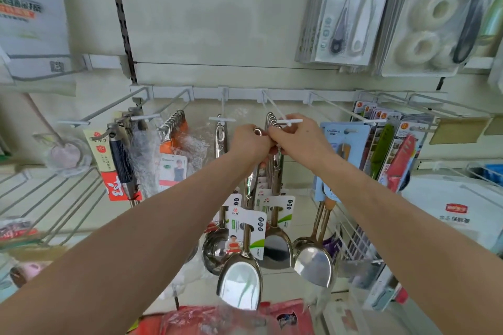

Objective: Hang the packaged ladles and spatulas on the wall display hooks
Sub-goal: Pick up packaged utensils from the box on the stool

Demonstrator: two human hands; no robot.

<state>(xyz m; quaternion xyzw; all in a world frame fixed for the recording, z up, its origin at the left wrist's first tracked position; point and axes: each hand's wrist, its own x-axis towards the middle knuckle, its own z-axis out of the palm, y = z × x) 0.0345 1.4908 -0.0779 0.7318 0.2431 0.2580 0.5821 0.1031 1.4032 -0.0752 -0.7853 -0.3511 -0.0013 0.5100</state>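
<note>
Spatula (241, 283), stainless steel, head view: it has a printed card label round its handle and hangs upright from the left hand (249, 141). The fingers curl round the looped top of the handle, just beside the tip of the centre hook (275, 107); the loop is not yet on the wire.

Right hand (296, 141): touches the left hand, fingers curled just under the hook's white cross-tip among the handle loops. Whether it pinches the hook or a handle cannot be told.

Hung spatulas (277, 247): several with the same label, on that hook behind the held one.

Ladle (215, 253): on the neighbouring hook to the left.

Rail (245, 93): white, on the wall, carrying the row of hooks.

Blue-carded utensils (345, 144): on the hook to the right.

Red bag (231, 319): at the bottom edge, below the held blade.
</note>
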